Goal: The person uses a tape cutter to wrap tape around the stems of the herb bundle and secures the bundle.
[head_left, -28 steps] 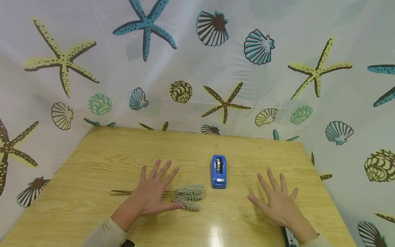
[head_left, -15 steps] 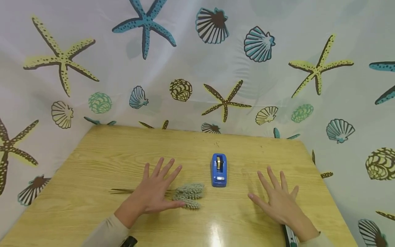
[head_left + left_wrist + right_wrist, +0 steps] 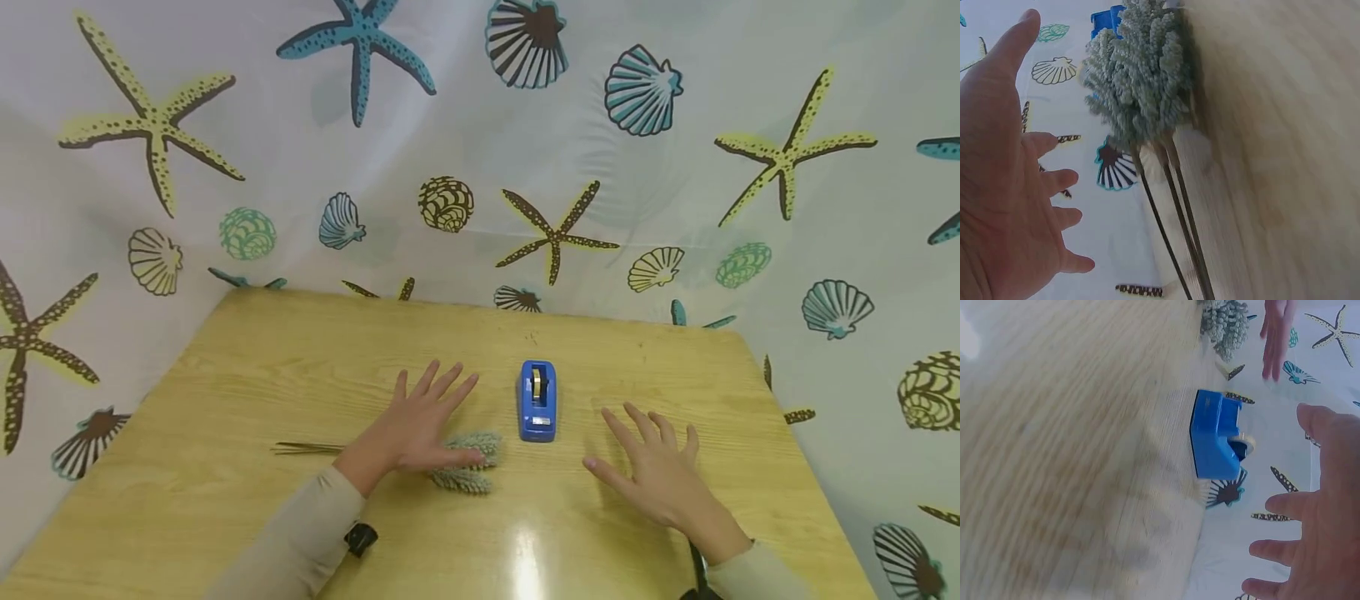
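My left hand (image 3: 416, 429) hovers with fingers spread over a bunch of grey-green artificial sprigs (image 3: 463, 481), hiding the middle of their thin brown stems (image 3: 307, 447). In the left wrist view, the fluffy heads (image 3: 1141, 78) stand apart from my palm (image 3: 1007, 187), and nothing is held. My right hand (image 3: 663, 479) is raised over the right side of the table, fingers apart and holding nothing. Between the hands sits a blue tape dispenser (image 3: 537, 421) with a small roll in it. The right wrist view shows the dispenser (image 3: 1210, 434) beyond my fingertips.
A dark, narrow object (image 3: 697, 562) lies partly hidden under my right wrist. The wooden table (image 3: 315, 367) ends at the back against a white cloth (image 3: 420, 275) printed with starfish and shells. A black device (image 3: 362, 539) sits at my left wrist.
My left hand has moved right and farther forward, now overlapping the sprig heads more. My right hand has shifted slightly left. The head view has tilted a little downward; the sprigs and dispenser stay put.
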Demonstrator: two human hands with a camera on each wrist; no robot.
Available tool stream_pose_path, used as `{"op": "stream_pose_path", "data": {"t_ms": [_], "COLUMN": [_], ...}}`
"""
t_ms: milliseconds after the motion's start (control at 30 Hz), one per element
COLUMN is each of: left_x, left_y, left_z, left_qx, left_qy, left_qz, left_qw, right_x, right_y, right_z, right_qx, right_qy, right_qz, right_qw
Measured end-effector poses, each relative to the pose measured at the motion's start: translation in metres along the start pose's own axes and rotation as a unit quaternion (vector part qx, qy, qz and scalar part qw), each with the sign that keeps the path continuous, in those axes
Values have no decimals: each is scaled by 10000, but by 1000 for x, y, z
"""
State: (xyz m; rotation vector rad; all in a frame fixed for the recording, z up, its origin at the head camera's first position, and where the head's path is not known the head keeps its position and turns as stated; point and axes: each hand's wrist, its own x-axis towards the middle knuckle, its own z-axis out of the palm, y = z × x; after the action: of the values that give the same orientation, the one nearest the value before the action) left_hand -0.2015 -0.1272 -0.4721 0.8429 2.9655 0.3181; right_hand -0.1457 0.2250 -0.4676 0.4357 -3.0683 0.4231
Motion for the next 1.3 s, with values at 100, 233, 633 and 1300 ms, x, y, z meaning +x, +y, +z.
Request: {"op": "stream_pose_path", "data": {"t_ms": [100, 233, 633, 1300], "left_x": [20, 37, 68, 93], "left_y": [2, 3, -4, 18], "left_z": [1, 3, 10, 24], "left_qx": [-177, -323, -557, -1045], "left_qy": [-145, -316, -596, -546], "left_qz": [112, 204, -31, 309], "left_qw": [9997, 9988, 9967, 9925], "right_x": [12, 25, 68, 80], "right_y": [-12, -30, -64, -66], "right_z": [4, 8, 20, 38], "right_qx": [47, 200, 1391, 2705], "right_qy": [2, -11, 206, 101], "right_qz": [-108, -249, -113, 926], "right_qw": [9999, 9995, 9900, 9582]}}
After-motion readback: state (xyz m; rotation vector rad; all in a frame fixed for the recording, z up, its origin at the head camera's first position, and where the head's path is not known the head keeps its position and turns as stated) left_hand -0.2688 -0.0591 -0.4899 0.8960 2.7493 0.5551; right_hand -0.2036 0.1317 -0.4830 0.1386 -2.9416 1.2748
